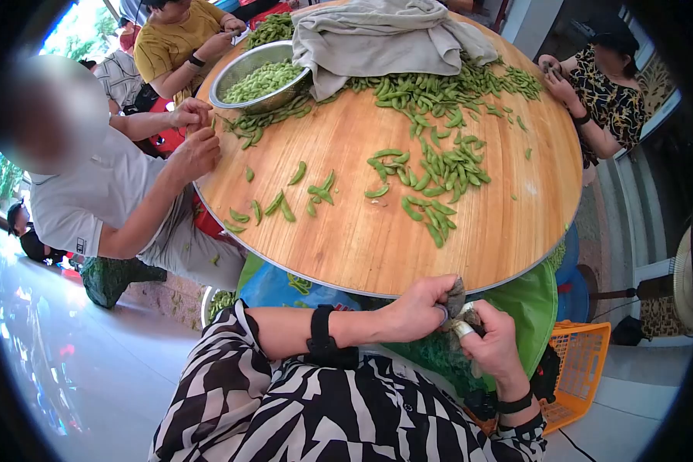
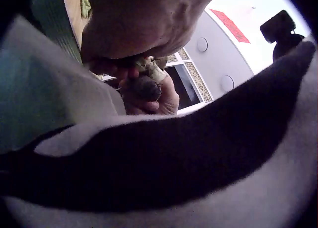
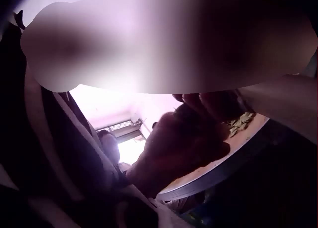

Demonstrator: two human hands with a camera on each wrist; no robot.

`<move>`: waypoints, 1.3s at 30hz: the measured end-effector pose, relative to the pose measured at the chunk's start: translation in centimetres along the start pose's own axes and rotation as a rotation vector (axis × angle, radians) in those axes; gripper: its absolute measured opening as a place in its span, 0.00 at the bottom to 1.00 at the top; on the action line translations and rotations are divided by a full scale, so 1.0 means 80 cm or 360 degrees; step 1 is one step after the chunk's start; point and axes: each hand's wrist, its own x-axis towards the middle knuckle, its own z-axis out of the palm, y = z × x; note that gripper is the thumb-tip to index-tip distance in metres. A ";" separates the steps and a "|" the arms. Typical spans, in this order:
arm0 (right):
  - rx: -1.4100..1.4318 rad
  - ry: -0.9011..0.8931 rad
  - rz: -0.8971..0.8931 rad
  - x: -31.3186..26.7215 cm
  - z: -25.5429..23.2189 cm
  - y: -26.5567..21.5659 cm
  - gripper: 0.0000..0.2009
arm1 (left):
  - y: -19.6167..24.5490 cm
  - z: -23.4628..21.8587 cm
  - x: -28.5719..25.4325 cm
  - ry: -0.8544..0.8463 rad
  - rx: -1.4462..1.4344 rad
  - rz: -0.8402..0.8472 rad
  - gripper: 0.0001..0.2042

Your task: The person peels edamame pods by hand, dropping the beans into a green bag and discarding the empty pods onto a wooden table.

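Observation:
Both my hands meet at the front rim of the round wooden table (image 1: 323, 262). The left hand (image 1: 416, 312) has curled fingers, with a ring on one and a dark grey cover (image 1: 456, 292) at a fingertip. Facing it, the right hand (image 1: 494, 343) has white wraps (image 1: 463, 329) round its fingers. A small pale-green piece (image 2: 142, 64), like a bean pod, shows where the fingers come together; I cannot tell its exact kind. In the left wrist view a dark grey fingertip cover (image 2: 145, 89) sits just below it. The right wrist view shows the hands as dark shapes.
Green bean pods (image 1: 454, 165) lie scattered and heaped on the tabletop. A metal colander (image 1: 222, 86) of shelled beans and a grey cloth (image 1: 377, 38) stand farther back. Other people sit around the table. Green plastic (image 1: 527, 308) hangs below the rim, beside an orange crate (image 1: 593, 369).

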 end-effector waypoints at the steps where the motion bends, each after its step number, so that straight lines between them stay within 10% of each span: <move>1: -0.0012 0.0043 0.0021 0.000 -0.004 0.000 0.03 | 0.003 -0.001 -0.001 -0.0024 0.0070 0.0103 0.18; 12: 0.0567 -0.0018 0.0178 0.018 0.017 -0.003 0.07 | 0.044 -0.039 -0.049 0.0154 0.0741 0.0571 0.11; 18: 0.0982 0.0020 0.0040 0.021 0.009 0.015 0.15 | 0.074 -0.174 -0.078 0.1185 0.2917 0.0343 0.10; 22: 0.1025 -0.0008 0.0067 0.025 0.021 0.016 0.14 | 0.085 -0.184 -0.043 0.1040 0.2023 0.0415 0.08; 39: 0.0882 -0.0062 0.0094 0.029 0.023 0.013 0.13 | 0.078 -0.162 -0.021 0.0886 0.2087 0.0204 0.13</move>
